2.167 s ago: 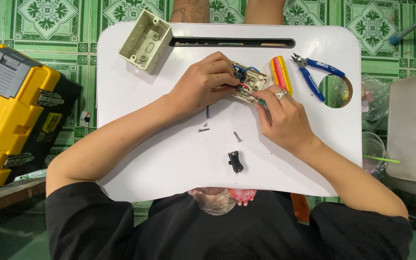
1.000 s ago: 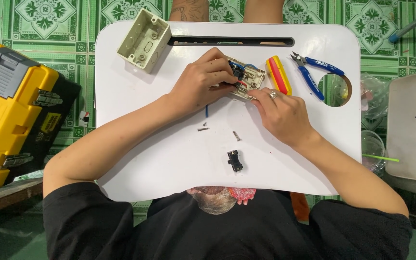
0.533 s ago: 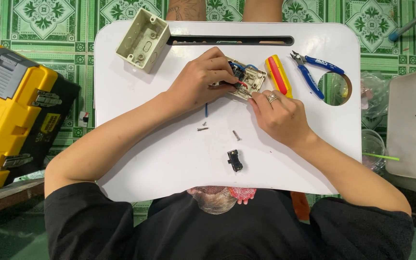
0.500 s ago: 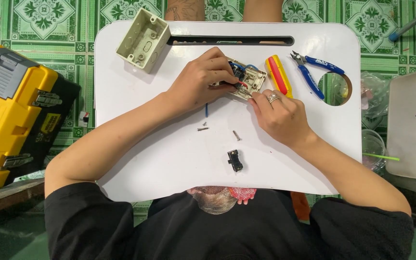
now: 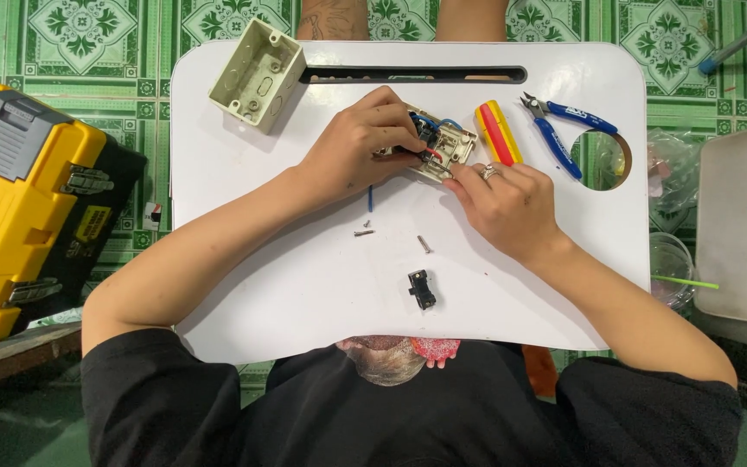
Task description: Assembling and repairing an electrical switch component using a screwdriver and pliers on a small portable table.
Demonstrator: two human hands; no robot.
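Looks like mid-wiring on the switch (image 5: 437, 149): back side up, red and blue wires showing at the terminals. Sitting on the tray (image 5: 304, 285), upper middle, wedged between both hands.

Left hand (image 5: 360, 147) curled over the left end, fingers closed on it and pinning it down, thumb side tucked in by the wires. Right hand (image 5: 503, 203) coming in from the lower right, fingers mostly curled, tips touching the near edge. Can't tell whether pinching a wire there or just bracing, too small to make out.

Just right of the switch: red-and-yellow screwdriver (image 5: 499, 131), lying flat, nobody touching it. Further right, blue cutters (image 5: 564, 130) next to the round hole in the tray.

Below the hands: scrap of blue wire (image 5: 370, 198), two loose screws (image 5: 363, 232) (image 5: 424, 245), and lower down a small black part (image 5: 422, 290). All apart from the switch.

Top left corner: beige box (image 5: 257, 73), open side up, empty. Off the tray to the left, yellow toolbox (image 5: 19, 207) on the green tile floor.

Guessing here: next bit probably calls for a firm left-hand hold and a free right hand, with screwdriver and screws both close by.
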